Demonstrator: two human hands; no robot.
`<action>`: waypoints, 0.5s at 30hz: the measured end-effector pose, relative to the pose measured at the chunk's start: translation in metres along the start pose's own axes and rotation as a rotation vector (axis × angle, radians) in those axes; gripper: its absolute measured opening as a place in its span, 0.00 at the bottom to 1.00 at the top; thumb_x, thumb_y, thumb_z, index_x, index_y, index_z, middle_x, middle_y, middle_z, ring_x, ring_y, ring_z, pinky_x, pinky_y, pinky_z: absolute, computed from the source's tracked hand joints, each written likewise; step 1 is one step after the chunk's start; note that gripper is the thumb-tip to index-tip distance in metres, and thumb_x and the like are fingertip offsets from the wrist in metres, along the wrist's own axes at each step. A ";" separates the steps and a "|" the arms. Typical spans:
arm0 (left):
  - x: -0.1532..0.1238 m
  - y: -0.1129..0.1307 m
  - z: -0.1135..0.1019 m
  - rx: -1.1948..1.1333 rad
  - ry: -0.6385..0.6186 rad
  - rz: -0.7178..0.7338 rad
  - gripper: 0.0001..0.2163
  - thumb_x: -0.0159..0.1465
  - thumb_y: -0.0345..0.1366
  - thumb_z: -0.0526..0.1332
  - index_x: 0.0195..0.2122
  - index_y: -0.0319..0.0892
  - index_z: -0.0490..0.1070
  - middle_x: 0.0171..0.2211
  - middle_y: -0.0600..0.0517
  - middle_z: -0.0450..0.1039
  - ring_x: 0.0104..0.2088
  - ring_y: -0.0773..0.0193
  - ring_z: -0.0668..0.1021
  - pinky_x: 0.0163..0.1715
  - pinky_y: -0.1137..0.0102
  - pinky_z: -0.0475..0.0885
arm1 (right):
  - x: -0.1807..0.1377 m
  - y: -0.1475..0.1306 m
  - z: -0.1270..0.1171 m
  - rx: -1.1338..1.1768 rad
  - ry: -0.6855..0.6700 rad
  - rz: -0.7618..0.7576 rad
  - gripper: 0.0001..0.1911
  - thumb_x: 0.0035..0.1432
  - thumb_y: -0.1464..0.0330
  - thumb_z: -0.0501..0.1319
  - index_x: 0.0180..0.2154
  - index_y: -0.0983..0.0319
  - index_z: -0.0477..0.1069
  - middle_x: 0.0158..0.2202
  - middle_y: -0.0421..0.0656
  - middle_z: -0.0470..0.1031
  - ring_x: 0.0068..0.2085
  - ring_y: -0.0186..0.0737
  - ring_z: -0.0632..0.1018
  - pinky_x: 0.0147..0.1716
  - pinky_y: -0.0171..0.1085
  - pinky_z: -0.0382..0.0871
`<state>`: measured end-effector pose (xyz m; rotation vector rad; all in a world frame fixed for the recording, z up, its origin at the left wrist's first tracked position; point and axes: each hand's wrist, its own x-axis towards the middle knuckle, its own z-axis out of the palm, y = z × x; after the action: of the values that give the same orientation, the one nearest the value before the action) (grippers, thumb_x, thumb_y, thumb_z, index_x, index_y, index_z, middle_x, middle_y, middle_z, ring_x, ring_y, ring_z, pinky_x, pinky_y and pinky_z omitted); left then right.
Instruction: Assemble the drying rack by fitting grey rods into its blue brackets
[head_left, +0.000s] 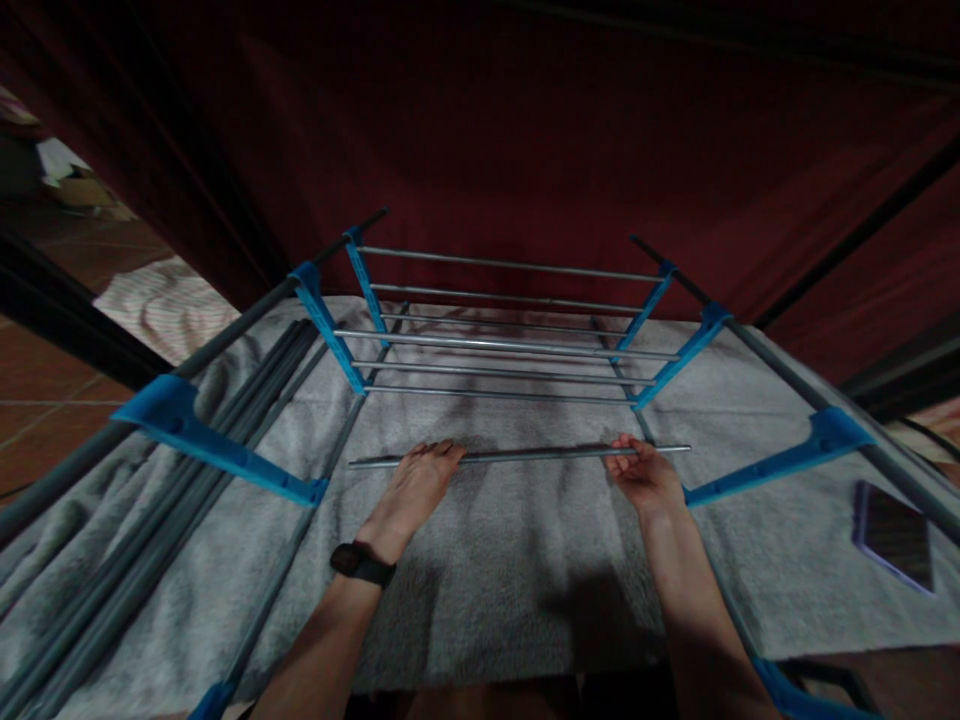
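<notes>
A thin grey metal rod (534, 456) lies level across the space between two blue plastic brackets, the left bracket (217, 445) and the right bracket (776, 468). Around its left part my left hand (426, 475) is closed, palm down, with a dark watch on the wrist. My right hand (643, 475) pinches the rod near its right end, fingers curled with the palm turned partly up. Both rod ends stick out past my hands. Farther off, several rods (495, 345) span between other blue brackets (330, 330) on the grey frame tubes.
Long grey tubes (161, 535) lie bundled at the left on a grey blanket (480, 590). A phone (894, 537) rests on the blanket at the right. Behind the frame hangs a dark red curtain (495, 130). Side tubes (780, 360) run along both sides.
</notes>
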<state>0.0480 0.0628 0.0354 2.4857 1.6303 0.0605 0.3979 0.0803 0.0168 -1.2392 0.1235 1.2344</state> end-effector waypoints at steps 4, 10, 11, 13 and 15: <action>0.000 0.000 0.001 0.013 -0.001 0.004 0.14 0.73 0.27 0.51 0.50 0.44 0.75 0.46 0.47 0.81 0.47 0.58 0.82 0.52 0.63 0.72 | -0.003 -0.002 0.002 -0.006 0.016 0.007 0.10 0.61 0.78 0.55 0.33 0.58 0.69 0.25 0.34 0.75 0.25 0.30 0.78 0.26 0.31 0.77; -0.001 0.000 0.000 -0.002 0.002 0.014 0.13 0.72 0.26 0.52 0.50 0.43 0.75 0.46 0.47 0.81 0.46 0.58 0.82 0.52 0.63 0.72 | -0.004 -0.003 0.002 0.011 -0.007 0.011 0.10 0.58 0.79 0.55 0.33 0.59 0.69 0.26 0.35 0.75 0.26 0.31 0.78 0.27 0.32 0.77; -0.001 0.000 0.000 -0.001 0.002 0.016 0.14 0.72 0.26 0.52 0.50 0.43 0.75 0.46 0.48 0.81 0.46 0.58 0.82 0.52 0.64 0.72 | -0.004 -0.003 0.002 0.011 -0.008 0.013 0.10 0.57 0.79 0.55 0.33 0.59 0.69 0.26 0.35 0.75 0.26 0.31 0.78 0.27 0.32 0.77; -0.001 0.000 0.000 0.000 -0.002 0.016 0.14 0.72 0.26 0.52 0.50 0.44 0.75 0.46 0.48 0.81 0.47 0.59 0.82 0.52 0.64 0.72 | -0.003 -0.003 0.001 0.013 -0.010 0.016 0.10 0.56 0.79 0.55 0.33 0.59 0.69 0.26 0.35 0.76 0.26 0.31 0.78 0.27 0.32 0.77; -0.001 0.001 0.000 0.002 -0.009 0.008 0.13 0.72 0.26 0.52 0.49 0.43 0.75 0.46 0.48 0.81 0.46 0.59 0.82 0.52 0.64 0.72 | -0.002 -0.003 0.000 0.019 -0.017 0.014 0.10 0.57 0.79 0.55 0.32 0.59 0.69 0.26 0.35 0.76 0.26 0.31 0.78 0.26 0.32 0.77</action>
<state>0.0482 0.0621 0.0359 2.4907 1.6172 0.0486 0.3991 0.0794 0.0201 -1.2132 0.1310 1.2528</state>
